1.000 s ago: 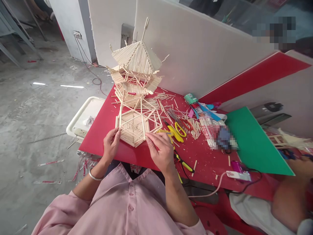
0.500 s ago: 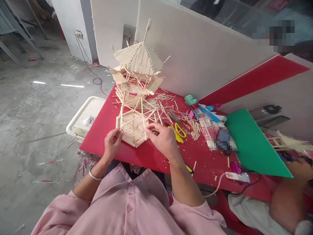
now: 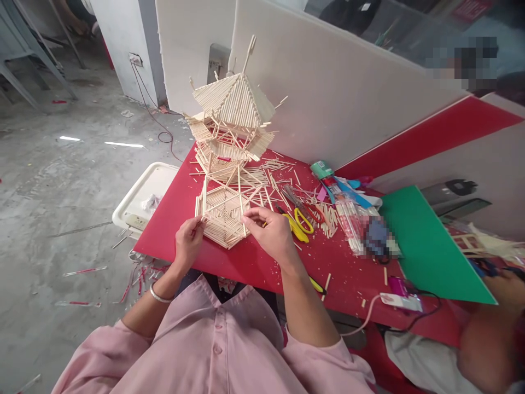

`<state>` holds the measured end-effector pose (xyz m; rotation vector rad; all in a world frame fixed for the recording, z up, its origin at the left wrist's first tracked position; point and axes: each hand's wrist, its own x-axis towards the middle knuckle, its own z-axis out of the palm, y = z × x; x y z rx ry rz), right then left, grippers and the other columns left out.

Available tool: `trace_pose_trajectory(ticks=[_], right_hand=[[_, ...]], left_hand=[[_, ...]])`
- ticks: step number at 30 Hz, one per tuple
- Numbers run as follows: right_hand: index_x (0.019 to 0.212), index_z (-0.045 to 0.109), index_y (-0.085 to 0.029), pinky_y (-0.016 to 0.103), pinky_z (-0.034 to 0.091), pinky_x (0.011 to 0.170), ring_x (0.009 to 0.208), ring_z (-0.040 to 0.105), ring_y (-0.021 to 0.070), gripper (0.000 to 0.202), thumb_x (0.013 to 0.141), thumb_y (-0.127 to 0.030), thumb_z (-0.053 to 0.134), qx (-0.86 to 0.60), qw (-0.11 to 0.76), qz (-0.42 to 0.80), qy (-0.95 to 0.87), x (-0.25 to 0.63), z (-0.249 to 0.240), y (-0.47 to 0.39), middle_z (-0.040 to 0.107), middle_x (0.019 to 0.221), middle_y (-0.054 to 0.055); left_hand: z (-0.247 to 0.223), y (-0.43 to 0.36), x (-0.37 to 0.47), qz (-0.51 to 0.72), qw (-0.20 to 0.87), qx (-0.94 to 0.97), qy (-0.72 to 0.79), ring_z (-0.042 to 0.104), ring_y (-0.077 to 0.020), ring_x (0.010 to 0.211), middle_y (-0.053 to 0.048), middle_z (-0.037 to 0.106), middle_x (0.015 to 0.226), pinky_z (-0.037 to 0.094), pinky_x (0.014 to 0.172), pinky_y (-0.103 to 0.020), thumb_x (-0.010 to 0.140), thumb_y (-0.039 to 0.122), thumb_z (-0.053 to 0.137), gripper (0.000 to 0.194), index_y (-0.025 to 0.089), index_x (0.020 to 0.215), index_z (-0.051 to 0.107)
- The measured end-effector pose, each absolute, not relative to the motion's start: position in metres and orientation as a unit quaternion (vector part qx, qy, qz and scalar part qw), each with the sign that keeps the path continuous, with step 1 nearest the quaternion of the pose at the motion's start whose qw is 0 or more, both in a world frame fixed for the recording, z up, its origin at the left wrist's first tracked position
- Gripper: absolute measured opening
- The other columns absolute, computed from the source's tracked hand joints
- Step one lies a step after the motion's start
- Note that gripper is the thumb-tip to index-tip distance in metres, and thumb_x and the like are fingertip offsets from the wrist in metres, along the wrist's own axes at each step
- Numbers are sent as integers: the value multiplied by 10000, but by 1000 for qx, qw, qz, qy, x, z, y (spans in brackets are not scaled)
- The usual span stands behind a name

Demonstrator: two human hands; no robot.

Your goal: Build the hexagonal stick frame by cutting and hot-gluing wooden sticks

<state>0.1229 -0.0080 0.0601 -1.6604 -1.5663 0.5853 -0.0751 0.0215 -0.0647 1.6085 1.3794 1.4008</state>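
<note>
Stick frame [image 3: 225, 214] stands on the red table [image 3: 164, 230], nearer than the stick tower [image 3: 232, 101]. Right hand [image 3: 273, 232] pinches its right post slightly higher than a second ago — left hand [image 3: 189, 241] pinches its left side, little changed — so it seems steadied from both sides.

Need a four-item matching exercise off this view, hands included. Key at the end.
1. Left hand
2. Right hand
3. Stick pagoda
4. Green board

A. Has a tall spire on top
B. Right of the plastic-wrapped sticks
C. Has a bracelet at its wrist
D. Fingertips at the right side of the stick frame

Pairs: 1-C, 2-D, 3-A, 4-B
</note>
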Motion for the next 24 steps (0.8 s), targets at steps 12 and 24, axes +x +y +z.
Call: trace_pose_trajectory(ticks=[12, 24], right_hand=[[854, 740, -202, 243, 502, 618, 670, 670, 150, 159, 820, -346, 682, -638, 412, 267, -594, 124, 54, -7, 732, 740, 23], [855, 743, -198, 249, 508, 614, 677, 665, 158, 192, 811, -378, 692, -638, 424, 284, -577, 124, 50, -8, 730, 752, 32]], left_hand=[[-61, 21, -75, 523, 304, 600, 523, 692, -204, 848, -64, 765, 921, 534, 770, -314, 894, 341, 585, 215, 198, 951, 736], [-61, 20, -74, 523, 320, 593, 522, 687, -199, 830, -65, 761, 920, 528, 739, -302, 896, 345, 588, 217, 198, 952, 737]])
